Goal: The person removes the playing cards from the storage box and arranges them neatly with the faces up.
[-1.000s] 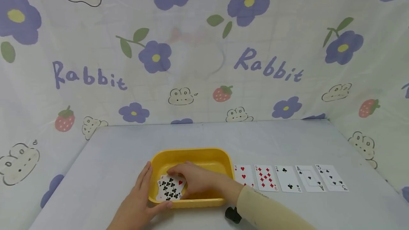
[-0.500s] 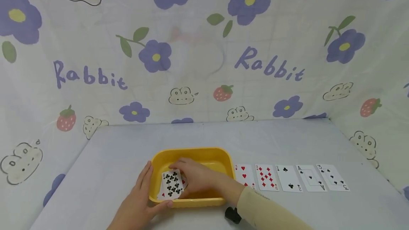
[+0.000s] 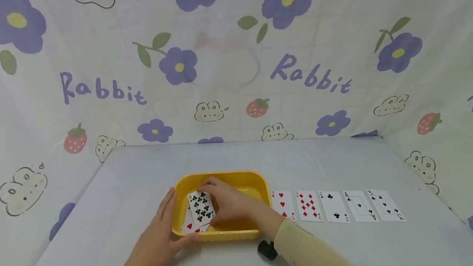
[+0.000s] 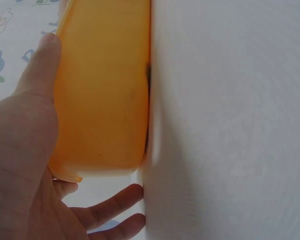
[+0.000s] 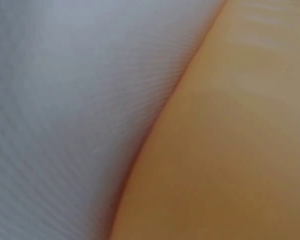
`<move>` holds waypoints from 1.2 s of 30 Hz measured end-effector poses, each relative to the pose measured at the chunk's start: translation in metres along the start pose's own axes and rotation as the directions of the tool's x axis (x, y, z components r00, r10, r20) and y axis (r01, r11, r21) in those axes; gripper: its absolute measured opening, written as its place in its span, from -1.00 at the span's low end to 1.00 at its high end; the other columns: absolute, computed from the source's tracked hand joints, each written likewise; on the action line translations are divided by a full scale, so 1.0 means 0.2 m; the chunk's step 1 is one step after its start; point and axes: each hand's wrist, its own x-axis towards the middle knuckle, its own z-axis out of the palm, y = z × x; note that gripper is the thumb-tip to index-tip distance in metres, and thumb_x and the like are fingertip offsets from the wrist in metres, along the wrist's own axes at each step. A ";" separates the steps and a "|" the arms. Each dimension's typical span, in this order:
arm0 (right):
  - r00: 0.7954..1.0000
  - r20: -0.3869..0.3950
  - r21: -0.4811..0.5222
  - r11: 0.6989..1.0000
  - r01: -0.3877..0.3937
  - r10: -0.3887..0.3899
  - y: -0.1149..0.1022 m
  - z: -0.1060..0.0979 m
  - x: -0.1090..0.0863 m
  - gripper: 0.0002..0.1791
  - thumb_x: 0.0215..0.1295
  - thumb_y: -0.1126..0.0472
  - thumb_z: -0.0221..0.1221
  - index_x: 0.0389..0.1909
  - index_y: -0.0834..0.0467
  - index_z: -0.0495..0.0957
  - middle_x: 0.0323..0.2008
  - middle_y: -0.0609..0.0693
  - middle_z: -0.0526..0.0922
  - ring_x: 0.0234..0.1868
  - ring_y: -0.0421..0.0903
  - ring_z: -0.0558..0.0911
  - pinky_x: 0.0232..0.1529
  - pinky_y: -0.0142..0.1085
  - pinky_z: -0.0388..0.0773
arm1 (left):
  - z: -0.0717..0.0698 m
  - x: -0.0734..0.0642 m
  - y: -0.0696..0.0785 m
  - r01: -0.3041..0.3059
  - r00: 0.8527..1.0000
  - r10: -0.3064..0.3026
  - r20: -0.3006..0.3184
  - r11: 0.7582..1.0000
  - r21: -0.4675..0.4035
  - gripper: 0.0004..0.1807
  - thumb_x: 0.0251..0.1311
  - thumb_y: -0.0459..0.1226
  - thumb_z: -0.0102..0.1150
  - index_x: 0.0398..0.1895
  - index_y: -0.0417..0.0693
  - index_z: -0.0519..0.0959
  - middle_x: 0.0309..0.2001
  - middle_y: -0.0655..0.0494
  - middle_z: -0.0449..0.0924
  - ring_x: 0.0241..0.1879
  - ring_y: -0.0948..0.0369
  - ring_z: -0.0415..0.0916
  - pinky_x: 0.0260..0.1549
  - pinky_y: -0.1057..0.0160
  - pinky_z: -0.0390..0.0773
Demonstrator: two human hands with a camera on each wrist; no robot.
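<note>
My right hand (image 3: pixel 230 202) is inside a yellow plastic tray (image 3: pixel 255 179), pinching a ten of clubs playing card (image 3: pixel 201 209) by its right side between thumb and fingers. Beneath that card, more playing cards (image 3: pixel 189 227) with red hearts lie overlapped on the tray's left floor. At the tray's left end, my left hand (image 3: pixel 157 229) holds the corner, its thumb on the near rim and its fingers along the left wall. The left wrist view shows the thumb against the tray's outer wall (image 4: pixel 100 95). Only tray wall (image 5: pixel 240 140) and blurred tabletop fill the right wrist view.
Right of the tray, several face-up cards stand in a row: three of hearts (image 3: pixel 282 204), nine of diamonds (image 3: pixel 308 206), two of clubs (image 3: pixel 334 207), ace of clubs (image 3: pixel 359 206) and another clubs card (image 3: pixel 386 206). A black object (image 3: pixel 267 250) lies near the right forearm. A patterned cloth (image 3: pixel 229 73) hangs behind.
The ten of clubs has been lifted and shifted up and rightward off the pile by my right hand, uncovering hearts cards below. My left hand has stayed on the tray corner.
</note>
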 end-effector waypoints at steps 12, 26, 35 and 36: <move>1.000 -0.012 -0.010 1.000 0.016 -0.016 -0.01 -0.02 -0.01 -0.08 -0.12 0.22 0.57 0.34 0.13 0.40 0.21 -0.14 0.27 0.14 -0.23 0.38 0.24 -0.44 0.31 | 0.00 0.01 0.00 0.013 1.000 -0.013 0.017 1.000 -0.010 0.34 -0.10 0.44 0.22 0.59 -0.01 -0.19 0.57 0.16 -0.30 0.35 -0.09 0.22 0.17 -0.13 0.40; 0.999 -0.019 -0.026 0.999 0.030 -0.031 0.00 -0.01 -0.01 -0.02 -0.21 0.19 0.62 0.35 0.08 0.40 0.13 -0.13 0.22 0.03 -0.21 0.41 0.12 -0.50 0.39 | 0.01 0.01 -0.01 0.030 0.999 -0.029 0.037 1.000 -0.009 0.36 -0.13 0.50 0.15 0.60 0.02 -0.22 0.57 0.19 -0.34 0.33 -0.05 0.25 0.15 -0.12 0.42; 0.999 -0.019 0.004 0.999 0.049 -0.049 0.00 -0.01 -0.01 -0.02 -0.22 0.20 0.62 0.33 0.07 0.39 0.14 -0.12 0.20 0.00 -0.24 0.42 0.10 -0.51 0.40 | 0.01 0.01 0.00 0.043 0.998 -0.043 0.044 0.999 -0.010 0.37 -0.14 0.50 0.16 0.60 0.02 -0.23 0.57 0.18 -0.33 0.31 -0.04 0.26 0.16 -0.11 0.42; 0.999 -0.017 0.009 0.999 0.049 -0.049 0.01 -0.01 -0.01 -0.02 -0.22 0.20 0.62 0.33 0.07 0.38 0.15 -0.12 0.20 0.00 -0.24 0.42 0.10 -0.51 0.40 | 0.00 0.01 0.00 0.044 0.998 -0.043 0.044 0.999 -0.009 0.37 -0.14 0.50 0.16 0.60 0.02 -0.22 0.57 0.18 -0.33 0.31 -0.04 0.26 0.16 -0.10 0.42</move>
